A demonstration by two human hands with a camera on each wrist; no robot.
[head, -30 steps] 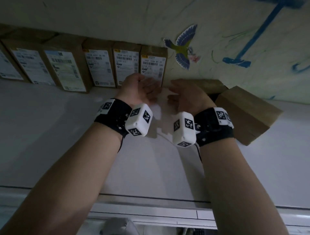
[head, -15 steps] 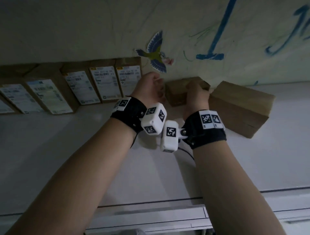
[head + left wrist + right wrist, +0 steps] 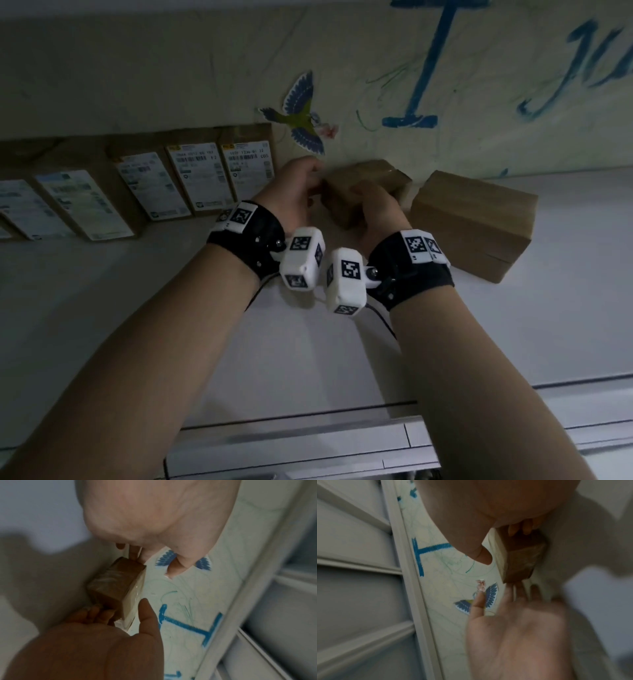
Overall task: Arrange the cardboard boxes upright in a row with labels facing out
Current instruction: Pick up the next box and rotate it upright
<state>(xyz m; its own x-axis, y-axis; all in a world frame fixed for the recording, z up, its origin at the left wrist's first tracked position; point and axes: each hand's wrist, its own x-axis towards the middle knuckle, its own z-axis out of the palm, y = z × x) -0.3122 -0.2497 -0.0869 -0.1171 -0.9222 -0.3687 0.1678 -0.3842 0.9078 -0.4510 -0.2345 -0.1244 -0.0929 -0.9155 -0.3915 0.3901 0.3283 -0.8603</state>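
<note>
A small brown taped cardboard box [image 3: 370, 173] lies by the wall, right of the row, with a paler face toward the wall. My right hand [image 3: 373, 205] grips its right end, fingers [image 3: 522, 530] curled over the edge and the thumb [image 3: 145, 609] free beside the wall. My left hand [image 3: 301, 185] meets the left end with fairly straight fingertips [image 3: 518, 588], thumb off the box. Several upright boxes [image 3: 202, 178] stand in a row at the left, white labels facing out. A larger plain box [image 3: 472, 222] lies flat at the right.
The boxes sit on a white surface [image 3: 137, 308] against a pale wall with a bird sticker [image 3: 301, 116] and blue scribbles [image 3: 418, 68]. A white ledge edge [image 3: 308, 442] runs below my forearms.
One second ago both hands hovered open in front of the row's right end. They have moved right and closed in on the small box; since half a second ago they have hardly moved.
</note>
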